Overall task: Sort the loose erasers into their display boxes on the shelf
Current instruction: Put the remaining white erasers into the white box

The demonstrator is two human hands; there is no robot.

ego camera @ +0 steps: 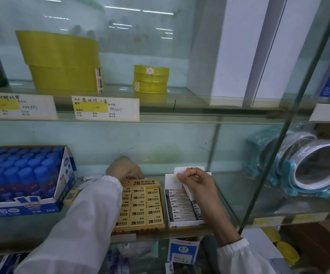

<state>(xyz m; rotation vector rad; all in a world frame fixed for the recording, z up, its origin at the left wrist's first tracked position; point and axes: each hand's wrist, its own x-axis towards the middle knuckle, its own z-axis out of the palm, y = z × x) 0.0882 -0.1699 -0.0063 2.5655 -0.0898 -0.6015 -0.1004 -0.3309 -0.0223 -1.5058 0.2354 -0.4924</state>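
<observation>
On the glass shelf point(233, 196), the yellow box point(140, 227) and white box point(185, 223) stand side by side, both nearly full. Left hand point(125, 171) curls over the yellow box's back edge, contents not discernible; right hand point(196, 184) pinches a white eraser point(189, 192) above the white box's far end. Eraser is tilted, long axis steeply downward; advise turning it crosswise to match the packed rows before seating.

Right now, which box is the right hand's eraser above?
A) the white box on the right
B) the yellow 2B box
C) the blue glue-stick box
A: the right hand pinches a white eraser over the back of the white box, which stands just right of the yellow 2B box.
</observation>
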